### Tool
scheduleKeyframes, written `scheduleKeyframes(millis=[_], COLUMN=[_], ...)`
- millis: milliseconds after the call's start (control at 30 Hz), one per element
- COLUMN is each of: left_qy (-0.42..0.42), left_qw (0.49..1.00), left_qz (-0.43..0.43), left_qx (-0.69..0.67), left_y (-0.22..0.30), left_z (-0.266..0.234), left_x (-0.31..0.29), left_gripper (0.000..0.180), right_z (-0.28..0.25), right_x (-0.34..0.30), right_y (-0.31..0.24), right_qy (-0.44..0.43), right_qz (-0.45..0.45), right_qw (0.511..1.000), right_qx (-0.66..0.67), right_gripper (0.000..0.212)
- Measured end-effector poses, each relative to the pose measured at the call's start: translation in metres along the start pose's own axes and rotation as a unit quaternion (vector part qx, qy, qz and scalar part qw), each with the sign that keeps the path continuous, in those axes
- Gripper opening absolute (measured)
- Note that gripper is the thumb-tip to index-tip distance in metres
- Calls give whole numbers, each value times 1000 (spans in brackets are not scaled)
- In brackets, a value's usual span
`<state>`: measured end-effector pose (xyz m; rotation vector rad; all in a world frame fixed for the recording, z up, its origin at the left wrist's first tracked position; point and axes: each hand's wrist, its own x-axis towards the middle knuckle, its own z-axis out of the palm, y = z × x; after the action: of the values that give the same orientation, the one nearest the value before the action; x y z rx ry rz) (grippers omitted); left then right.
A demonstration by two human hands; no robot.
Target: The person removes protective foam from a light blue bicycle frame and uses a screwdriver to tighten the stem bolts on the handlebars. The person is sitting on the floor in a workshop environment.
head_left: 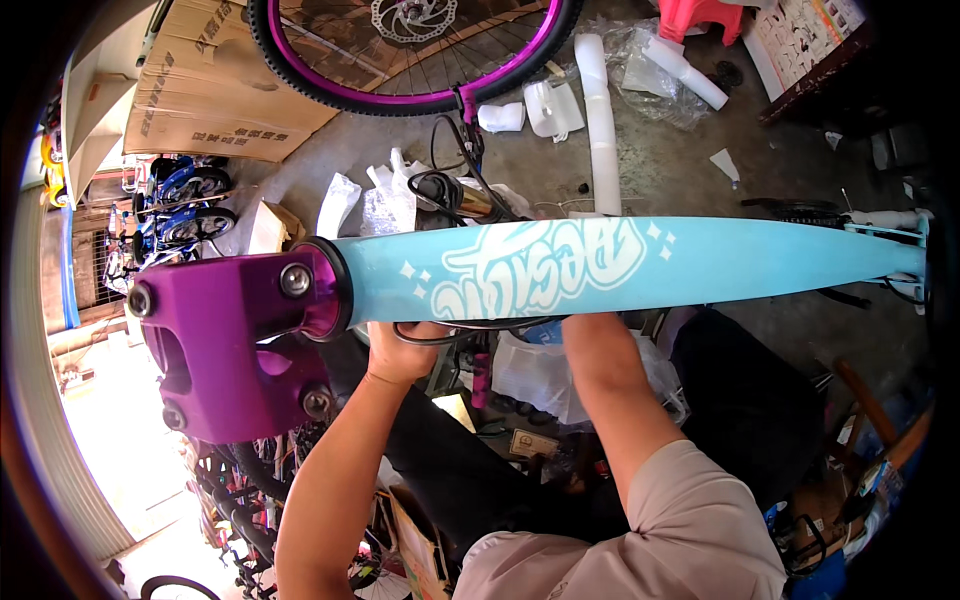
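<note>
The light blue frame tube [620, 262] is running from 9 to 3 o'clock, ending in a purple stem [235, 340]. The left hand [400, 350] is gripping a black cable [450, 330] beneath it. The right hand is reaching behind the tube; its grip state cannot be told.
</note>
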<state>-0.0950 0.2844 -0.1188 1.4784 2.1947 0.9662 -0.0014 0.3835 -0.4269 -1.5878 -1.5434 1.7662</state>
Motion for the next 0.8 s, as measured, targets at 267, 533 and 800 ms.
scheduleKeyframes(millis=[267,533,800], left_qy=[50,29,35], left_qw=[997,944,974], left_qz=[-23,-184,-132], left_qx=[-62,-273,-181], left_y=[4,26,27], left_z=[0,2,4], left_x=[2,9,18], left_gripper=[24,11,34], right_z=[-115,-34,-34], right_x=[46,-2,-85], right_y=[-7,-18,-79], right_qy=[-27,0,-254], right_qz=[60,110,-87], right_qw=[871,845,949], right_qx=[486,524,163], right_gripper=[59,43,32])
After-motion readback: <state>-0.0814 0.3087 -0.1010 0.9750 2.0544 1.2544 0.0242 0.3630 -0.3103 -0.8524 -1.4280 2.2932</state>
